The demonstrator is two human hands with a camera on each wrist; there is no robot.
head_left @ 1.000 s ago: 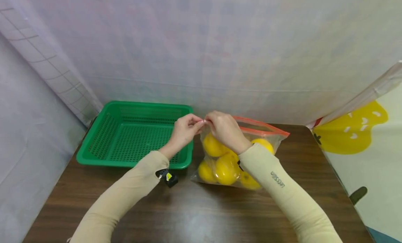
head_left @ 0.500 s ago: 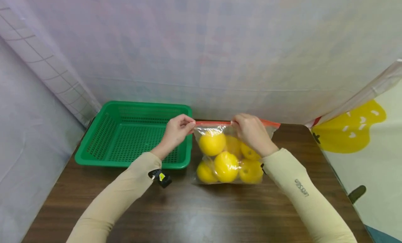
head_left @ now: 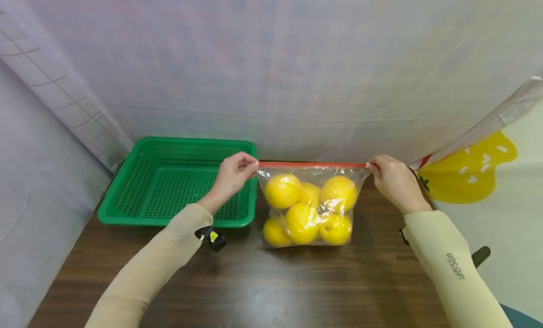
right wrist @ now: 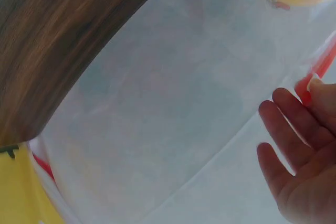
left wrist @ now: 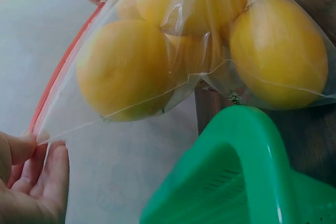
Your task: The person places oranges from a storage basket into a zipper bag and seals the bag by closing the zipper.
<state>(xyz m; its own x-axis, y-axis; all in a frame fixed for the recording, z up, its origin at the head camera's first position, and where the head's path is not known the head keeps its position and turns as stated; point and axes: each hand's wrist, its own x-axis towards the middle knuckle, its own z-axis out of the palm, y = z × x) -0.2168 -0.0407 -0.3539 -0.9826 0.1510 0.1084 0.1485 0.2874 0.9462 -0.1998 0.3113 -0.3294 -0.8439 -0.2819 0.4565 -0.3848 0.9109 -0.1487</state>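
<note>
A clear zip bag (head_left: 309, 175) with an orange-red zip strip holds several round yellow fruits (head_left: 301, 223). Its top edge is stretched straight between both hands. My left hand (head_left: 231, 177) pinches the strip's left corner between thumb and fingers, beside the basket's right rim. At the opposite corner, my right hand (head_left: 396, 183) pinches the strip's end; in the right wrist view, the other fingers (right wrist: 286, 135) are spread loosely away from it. The left wrist view shows the red strip (left wrist: 68, 59) running from one hand to the other, with the fruits bulging the plastic below.
A green perforated basket (head_left: 178, 222) stands left of the bag on the dark wooden table (head_left: 254, 290). Behind the table hangs a pale curtain (head_left: 271, 73). A printed cloth (head_left: 466, 177) with a yellow shape lies beyond the table's right edge.
My right hand has slid rightward along the zip strip from beside the left hand to the far corner. The bag's mouth, gaping at first, now lies in one straight line.
</note>
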